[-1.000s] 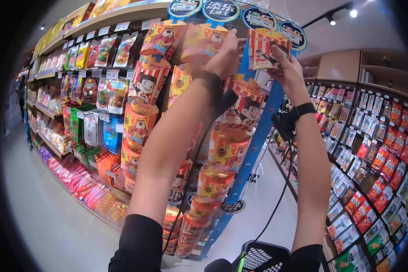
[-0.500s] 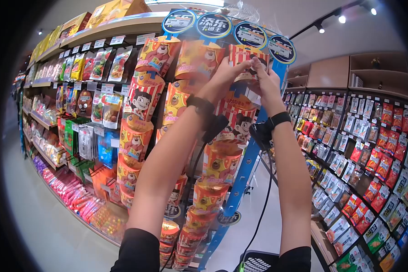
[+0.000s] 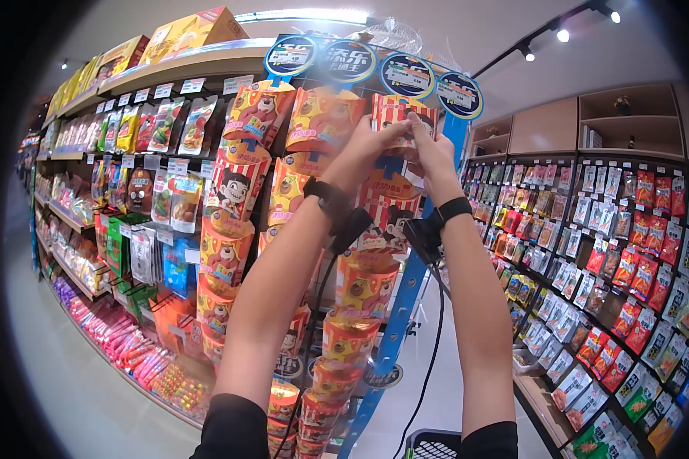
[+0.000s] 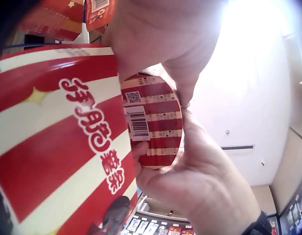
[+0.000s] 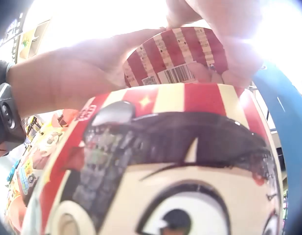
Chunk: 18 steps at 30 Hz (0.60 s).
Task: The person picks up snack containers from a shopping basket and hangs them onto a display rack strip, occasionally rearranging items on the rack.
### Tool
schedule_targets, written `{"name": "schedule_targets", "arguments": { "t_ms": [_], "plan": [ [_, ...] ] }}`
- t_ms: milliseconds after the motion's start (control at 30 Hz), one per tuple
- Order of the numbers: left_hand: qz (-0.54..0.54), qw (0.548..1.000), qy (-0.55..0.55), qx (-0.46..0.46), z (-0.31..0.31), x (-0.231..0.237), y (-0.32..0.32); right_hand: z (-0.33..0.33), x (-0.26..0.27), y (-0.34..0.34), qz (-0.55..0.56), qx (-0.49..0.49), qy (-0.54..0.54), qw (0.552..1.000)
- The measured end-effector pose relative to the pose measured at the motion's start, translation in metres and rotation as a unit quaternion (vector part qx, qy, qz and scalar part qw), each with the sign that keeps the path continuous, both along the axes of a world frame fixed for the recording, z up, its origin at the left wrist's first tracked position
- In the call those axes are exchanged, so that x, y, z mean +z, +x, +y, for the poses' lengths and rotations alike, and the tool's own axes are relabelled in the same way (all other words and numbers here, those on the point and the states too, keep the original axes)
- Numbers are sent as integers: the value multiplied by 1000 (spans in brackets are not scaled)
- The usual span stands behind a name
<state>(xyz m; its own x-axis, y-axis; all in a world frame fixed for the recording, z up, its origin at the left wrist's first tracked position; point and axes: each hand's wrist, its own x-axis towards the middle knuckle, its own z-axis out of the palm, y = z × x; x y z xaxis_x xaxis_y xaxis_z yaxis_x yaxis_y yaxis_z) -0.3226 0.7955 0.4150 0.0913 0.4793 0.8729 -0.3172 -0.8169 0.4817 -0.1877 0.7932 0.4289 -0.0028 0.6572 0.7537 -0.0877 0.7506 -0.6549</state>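
In the head view a red-and-white striped snack carton [image 3: 403, 109] sits high on a hanging column, just below a round price sign. My left hand [image 3: 365, 145] grips its left side, and my right hand [image 3: 432, 151] holds the right side, thumbs meeting at the front. From the left wrist view, the carton's striped underside [image 4: 156, 122] with its barcode shows between the left hand [image 4: 165, 34] and right hand [image 4: 190, 176]. A similar carton [image 5: 180, 166], printed with a cartoon face, hangs close below in the right wrist view. The carton's top attachment is hidden.
Columns of orange bear-print cartons [image 3: 254, 115] hang to the left. A blue upright [image 3: 406, 298] borders the display on the right. Bagged snacks [image 3: 195, 126] fill the left shelves, and a wall of packets [image 3: 635, 260] stands across the aisle. A black basket [image 3: 432, 442] is below.
My right hand has brought the striped carton left, onto the hanging column. My left hand, earlier apart from it, has come to grip its other side. The last half second shows little movement.
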Motion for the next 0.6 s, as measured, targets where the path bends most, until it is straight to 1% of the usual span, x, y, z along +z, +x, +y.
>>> {"name": "schedule_targets", "arguments": {
  "t_ms": [67,167,267,400,433,467,500,533,567,600],
  "plan": [
    [18,1000,-12,2,-12,-1,-2,-4,-1,1,-7,2,-1,1000],
    [17,998,-45,32,-11,-3,-4,-7,-3,2,-18,-3,-2,1000],
    [33,998,-42,41,-11,-5,-6,-3,-8,3,-21,1,-9,1000],
    [57,990,-48,121,-23,-7,-7,-5,-14,5,-3,27,-9,1000],
    [60,988,-44,134,-22,-5,-9,5,-14,5,-5,45,10,999],
    [63,986,-42,146,-22,-7,-8,16,-13,10,-20,59,-4,998],
    [55,971,-83,218,-46,-10,-2,7,-14,13,-46,63,-10,997],
    [65,975,-68,201,-43,-12,-4,0,-15,21,-68,67,-21,995],
    [56,961,-21,271,-19,-11,-6,-7,-16,29,-82,56,-36,994],
    [48,950,19,309,-12,-18,-7,-9,-18,39,-95,45,-57,993]
  ]
}}
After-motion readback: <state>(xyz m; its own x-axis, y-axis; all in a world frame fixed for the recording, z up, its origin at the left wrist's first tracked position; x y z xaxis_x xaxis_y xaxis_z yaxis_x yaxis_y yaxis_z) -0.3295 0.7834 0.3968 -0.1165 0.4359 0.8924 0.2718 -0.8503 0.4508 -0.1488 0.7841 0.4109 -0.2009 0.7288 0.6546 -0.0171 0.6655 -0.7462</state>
